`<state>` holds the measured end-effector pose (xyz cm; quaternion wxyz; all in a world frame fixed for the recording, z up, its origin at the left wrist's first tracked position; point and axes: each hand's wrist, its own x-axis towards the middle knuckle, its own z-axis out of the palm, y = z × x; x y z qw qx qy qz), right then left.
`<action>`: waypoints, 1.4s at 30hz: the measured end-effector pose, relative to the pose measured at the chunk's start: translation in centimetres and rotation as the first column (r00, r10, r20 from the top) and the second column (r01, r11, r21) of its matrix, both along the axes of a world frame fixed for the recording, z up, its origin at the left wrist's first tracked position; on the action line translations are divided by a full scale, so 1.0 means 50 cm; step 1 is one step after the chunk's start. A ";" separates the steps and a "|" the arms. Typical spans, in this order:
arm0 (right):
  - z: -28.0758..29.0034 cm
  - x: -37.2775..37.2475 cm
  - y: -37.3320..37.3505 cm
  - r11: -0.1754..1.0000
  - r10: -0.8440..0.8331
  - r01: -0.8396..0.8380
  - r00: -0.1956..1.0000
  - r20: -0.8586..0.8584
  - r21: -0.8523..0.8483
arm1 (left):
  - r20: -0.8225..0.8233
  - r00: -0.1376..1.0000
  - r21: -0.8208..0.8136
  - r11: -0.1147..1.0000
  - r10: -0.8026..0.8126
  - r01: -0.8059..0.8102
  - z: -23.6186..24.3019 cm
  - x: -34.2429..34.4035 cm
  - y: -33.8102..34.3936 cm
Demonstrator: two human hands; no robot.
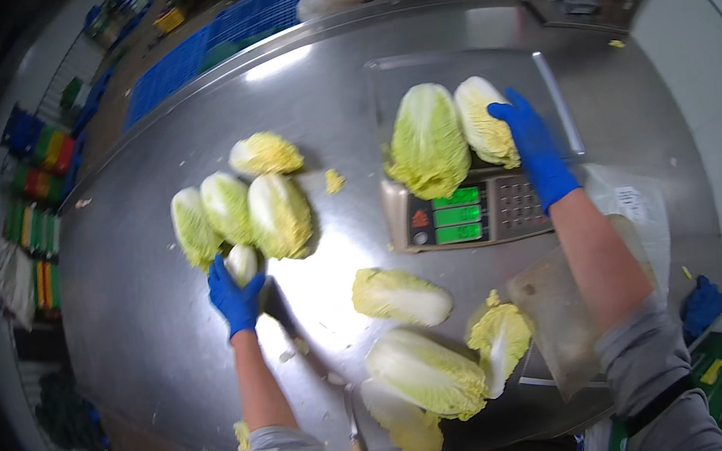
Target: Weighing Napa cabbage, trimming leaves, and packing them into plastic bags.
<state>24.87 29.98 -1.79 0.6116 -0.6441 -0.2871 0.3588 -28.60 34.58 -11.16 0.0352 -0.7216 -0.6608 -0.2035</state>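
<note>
Both of my hands wear blue gloves. My right hand (536,146) grips a Chinese cabbage (482,118) by its right side on the plate of a digital scale (525,206) with lit green displays. Beside it on the plate lies a larger, greener cabbage (428,139). At the left, my left hand (237,298) is around a small pale cabbage (242,261), thumb and fingers at its near end. Just beyond that hand are several cabbages: a green one (193,226), a middle one (225,205), a yellowish one (280,216) and one lying sideways (261,155).
Nearer me on the steel table (149,345) lie a cabbage half (402,297), a big cabbage (424,370), loose leaves (501,339) and a wooden-handled knife (356,440). A clear plastic bag (647,215) is right of the scale. A blue glove (703,306) sits at the right edge.
</note>
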 end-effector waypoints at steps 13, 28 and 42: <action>0.041 0.027 -0.107 0.928 0.000 0.138 0.929 -0.370 0.347 | 0.972 0.043 -0.223 0.840 0.233 0.495 0.280 0.366 -0.015; 0.052 -0.065 -0.035 0.997 0.025 0.052 0.438 0.899 -0.052 | 0.886 -0.151 -0.295 0.783 0.439 0.547 0.262 0.440 -0.077; 0.061 -0.214 -0.142 0.927 0.162 -0.322 0.808 0.566 0.194 | 0.950 -0.149 -0.169 0.850 0.276 0.500 0.317 0.461 -0.022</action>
